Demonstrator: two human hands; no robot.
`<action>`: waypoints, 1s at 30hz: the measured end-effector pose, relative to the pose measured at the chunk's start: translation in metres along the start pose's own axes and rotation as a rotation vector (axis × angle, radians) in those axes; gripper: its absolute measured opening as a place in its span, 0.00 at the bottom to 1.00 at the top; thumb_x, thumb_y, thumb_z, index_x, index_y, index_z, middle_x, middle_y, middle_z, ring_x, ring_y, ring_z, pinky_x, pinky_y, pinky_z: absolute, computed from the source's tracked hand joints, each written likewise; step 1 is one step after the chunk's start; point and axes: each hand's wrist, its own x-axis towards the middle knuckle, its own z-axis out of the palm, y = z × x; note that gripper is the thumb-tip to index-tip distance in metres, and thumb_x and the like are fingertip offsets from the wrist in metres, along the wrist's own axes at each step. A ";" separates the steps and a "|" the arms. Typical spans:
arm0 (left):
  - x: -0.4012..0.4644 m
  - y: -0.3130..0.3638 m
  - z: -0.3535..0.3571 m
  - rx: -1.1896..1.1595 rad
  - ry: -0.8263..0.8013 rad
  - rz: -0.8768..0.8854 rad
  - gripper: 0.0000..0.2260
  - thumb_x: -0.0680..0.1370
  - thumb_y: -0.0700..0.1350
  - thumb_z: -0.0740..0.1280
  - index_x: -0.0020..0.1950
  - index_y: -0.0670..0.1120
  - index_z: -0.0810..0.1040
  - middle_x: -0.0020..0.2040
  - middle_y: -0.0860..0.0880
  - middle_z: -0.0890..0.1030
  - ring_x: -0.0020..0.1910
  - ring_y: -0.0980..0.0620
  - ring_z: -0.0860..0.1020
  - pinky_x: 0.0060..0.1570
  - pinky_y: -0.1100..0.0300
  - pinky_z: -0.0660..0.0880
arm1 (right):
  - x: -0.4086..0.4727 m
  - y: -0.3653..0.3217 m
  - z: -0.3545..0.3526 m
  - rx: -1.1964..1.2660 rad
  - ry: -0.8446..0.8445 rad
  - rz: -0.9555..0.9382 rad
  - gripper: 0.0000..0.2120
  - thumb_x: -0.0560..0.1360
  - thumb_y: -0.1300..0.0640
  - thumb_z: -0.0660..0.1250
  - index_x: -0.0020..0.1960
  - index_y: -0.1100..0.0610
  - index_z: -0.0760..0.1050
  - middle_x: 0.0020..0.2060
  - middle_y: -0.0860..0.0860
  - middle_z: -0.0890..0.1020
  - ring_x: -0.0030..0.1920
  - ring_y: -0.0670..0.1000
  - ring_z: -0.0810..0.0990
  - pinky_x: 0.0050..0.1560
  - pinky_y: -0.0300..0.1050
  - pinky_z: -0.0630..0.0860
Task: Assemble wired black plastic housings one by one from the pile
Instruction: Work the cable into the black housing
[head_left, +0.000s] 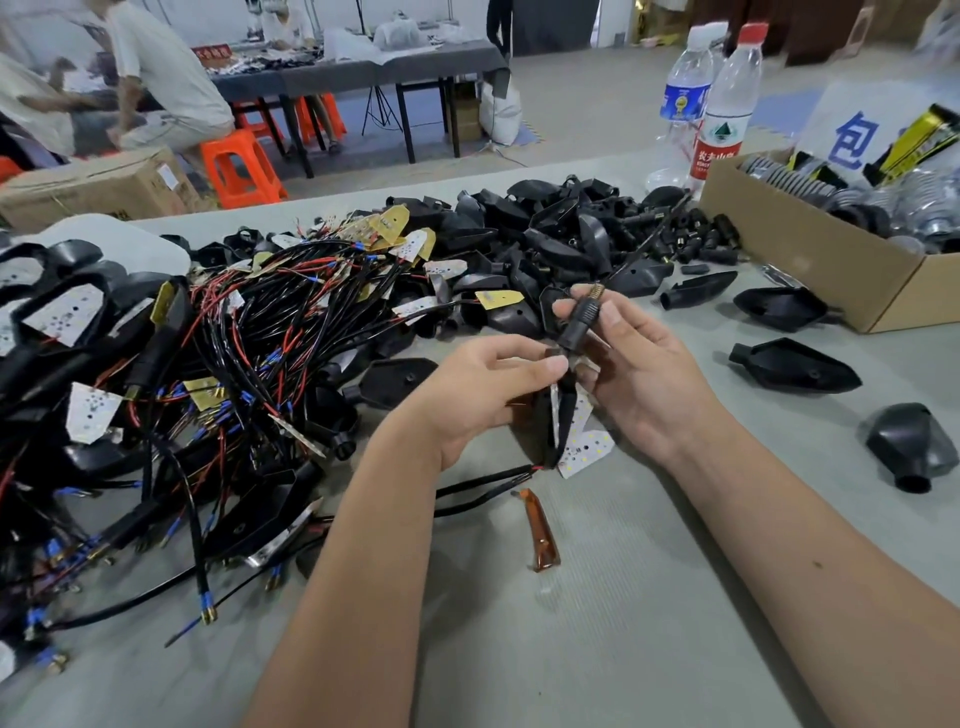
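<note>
While right hand (631, 364) pinches ribbed black plastic stem (581, 321), left hand (483, 387) fingertips clamp wired white LED board (581, 431) at 6 o'clock: light, rigid stem; board looks fragile, grip edges.

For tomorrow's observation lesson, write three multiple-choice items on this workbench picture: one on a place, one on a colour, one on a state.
1. Where does the cardboard box stand?
A. at the table's far right
B. on the floor
C. under the wire pile

2. What colour is the small lens lying before the hands?
A. green
B. amber
C. white

3. What is the right hand doing?
A. resting flat
B. pointing away
C. gripping a black ribbed stem

Key: 1 A, the box sits beside the water bottles; 2 B, it shows translucent orange-brown; 3 C, fingers curl round the stem while the left hand pinches the piece below.
</note>
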 end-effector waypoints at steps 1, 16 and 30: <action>0.000 0.000 0.000 0.014 0.015 0.016 0.03 0.73 0.49 0.76 0.46 0.53 0.87 0.47 0.50 0.87 0.47 0.53 0.85 0.59 0.51 0.81 | 0.000 -0.001 -0.001 0.000 0.005 0.008 0.14 0.79 0.54 0.63 0.63 0.53 0.80 0.55 0.52 0.86 0.50 0.56 0.74 0.46 0.47 0.67; -0.002 0.009 0.001 0.018 0.060 0.203 0.11 0.69 0.32 0.78 0.42 0.48 0.86 0.40 0.48 0.83 0.37 0.51 0.81 0.44 0.60 0.79 | -0.004 -0.006 0.004 0.227 0.076 0.005 0.06 0.74 0.60 0.67 0.42 0.54 0.83 0.28 0.47 0.80 0.30 0.44 0.78 0.28 0.33 0.71; 0.004 0.004 0.008 0.078 0.203 0.232 0.11 0.71 0.33 0.78 0.38 0.49 0.87 0.41 0.39 0.86 0.37 0.47 0.82 0.43 0.57 0.81 | 0.004 0.002 -0.003 0.084 0.114 -0.032 0.04 0.70 0.61 0.73 0.40 0.52 0.83 0.36 0.49 0.82 0.31 0.47 0.78 0.30 0.36 0.74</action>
